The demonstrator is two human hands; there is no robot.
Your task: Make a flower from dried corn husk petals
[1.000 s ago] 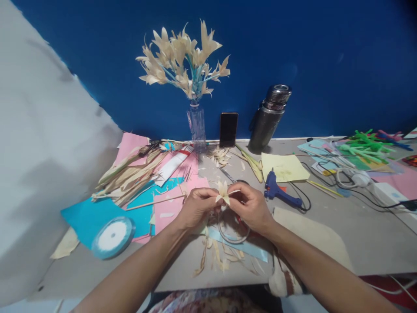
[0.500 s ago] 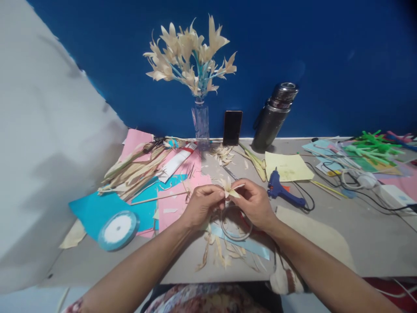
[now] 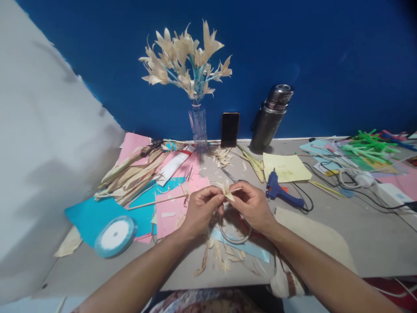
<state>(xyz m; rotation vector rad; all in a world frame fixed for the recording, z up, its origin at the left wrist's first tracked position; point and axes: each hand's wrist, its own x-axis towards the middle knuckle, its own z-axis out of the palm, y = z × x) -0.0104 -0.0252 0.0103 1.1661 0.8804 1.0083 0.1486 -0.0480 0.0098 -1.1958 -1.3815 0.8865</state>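
Observation:
Between my two hands is a small cream flower with pointed petals that look like dried corn husk. My left hand pinches it from the left, thumb against forefinger. From the other side, the fingertips of my right hand close on its petals. Below the hands a pale ring rests on the table, partly hidden by them. Husk scraps and a light blue ribbon strip lie beneath. Just beyond my hands are scissors, their handles partly covered.
A bottle holding husk flowers stands at the back, beside a phone and a steel flask. A blue glue gun with its cord lies right. At left are a ribbon spool and dried husks. Green pipe cleaners lie far right.
The view has shifted slightly, so the background sits a little lower and further left. Both hands still pinch the flower, which has turned slightly.

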